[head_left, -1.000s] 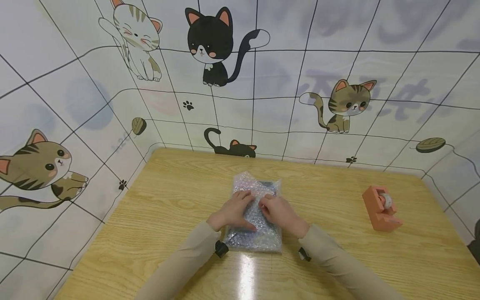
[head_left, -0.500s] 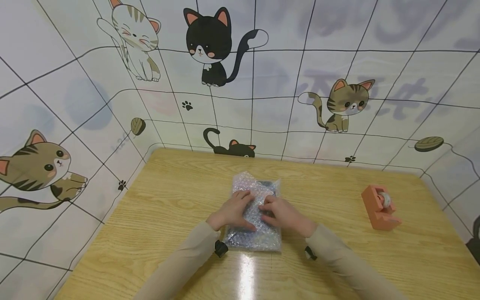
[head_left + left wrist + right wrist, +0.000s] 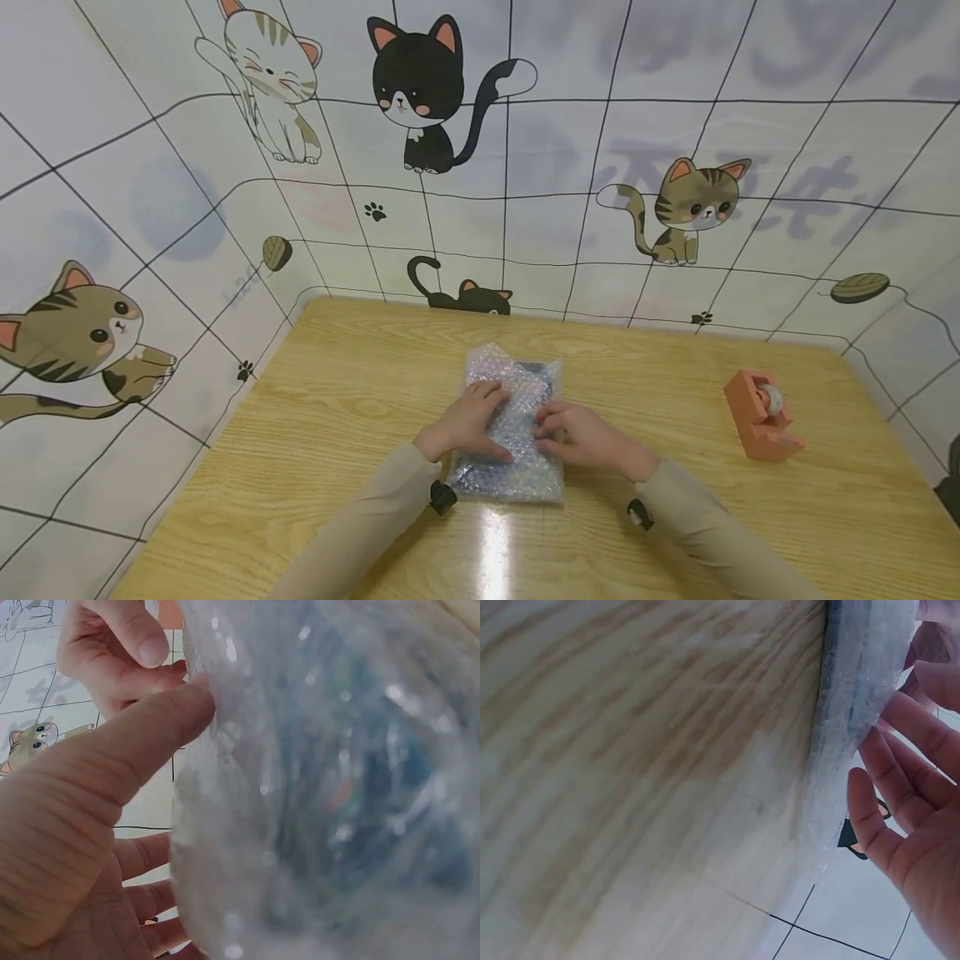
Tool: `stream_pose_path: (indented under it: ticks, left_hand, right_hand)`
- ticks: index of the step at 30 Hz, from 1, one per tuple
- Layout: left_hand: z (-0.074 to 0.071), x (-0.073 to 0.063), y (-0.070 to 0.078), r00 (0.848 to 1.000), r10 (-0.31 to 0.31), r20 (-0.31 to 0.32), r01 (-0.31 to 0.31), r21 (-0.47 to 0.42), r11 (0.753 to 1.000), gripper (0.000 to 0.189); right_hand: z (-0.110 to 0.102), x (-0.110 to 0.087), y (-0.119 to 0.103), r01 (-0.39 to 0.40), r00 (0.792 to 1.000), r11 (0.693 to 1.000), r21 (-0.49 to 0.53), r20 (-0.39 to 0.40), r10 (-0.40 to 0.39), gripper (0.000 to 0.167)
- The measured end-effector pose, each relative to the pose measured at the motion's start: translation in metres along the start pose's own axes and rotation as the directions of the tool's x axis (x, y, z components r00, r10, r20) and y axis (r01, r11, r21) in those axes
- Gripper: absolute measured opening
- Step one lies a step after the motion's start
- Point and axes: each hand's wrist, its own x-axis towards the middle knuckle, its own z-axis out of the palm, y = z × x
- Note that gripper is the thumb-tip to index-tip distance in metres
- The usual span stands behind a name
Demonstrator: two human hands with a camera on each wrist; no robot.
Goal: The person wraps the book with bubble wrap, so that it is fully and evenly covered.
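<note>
A flat package in clear bubble wrap (image 3: 506, 483) lies on the wooden table, its bluish contents showing through the bubbles. A dark blue strip (image 3: 536, 367) shows at its top edge, beside a folded wrap flap (image 3: 487, 364) that points away from me. My left hand (image 3: 465, 425) rests spread on the package's left half, thumb towards the near side. At the right half is my right hand (image 3: 588, 437), fingers loosely bent and fingertips on the wrap. In the right wrist view those fingers (image 3: 892, 769) lie along the package's edge, with nothing pinched between them.
A coral tape dispenser (image 3: 761, 421) with a roll of tape stands on the right side of the wooden table (image 3: 360, 358). Behind and to the left rises a cat-print backdrop (image 3: 555, 150). A dark object (image 3: 951, 483) is cut off at the right edge.
My right hand has moved from the middle of the wrap towards its right edge, and its fingers have loosened from a curled pinch. The left hand and the package stay in place.
</note>
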Motion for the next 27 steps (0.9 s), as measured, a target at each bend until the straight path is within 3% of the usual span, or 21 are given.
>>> stream_pose_path:
  ticks: [6, 14, 27]
  left_hand:
    - [-0.002, -0.001, 0.001, 1.000, -0.011, 0.011, 0.011, 0.000, 1.000, 0.094]
    - [-0.004, -0.001, 0.003, 1.000, -0.019, 0.018, 0.019, -0.004, 1.000, 0.094]
    - [-0.003, -0.002, 0.001, 1.000, -0.017, 0.022, 0.018, -0.020, 1.000, 0.092]
  right_hand:
    - [0.006, 0.004, 0.000, -0.027, 0.999, 0.999, -0.041, 0.017, 0.028, 0.038]
    - [0.008, 0.010, -0.002, -0.010, 1.000, 0.997, -0.077, 0.001, 0.010, 0.034]
    - [0.009, 0.010, 0.000, -0.068, 0.996, 0.994, -0.090, 0.057, 0.073, 0.042]
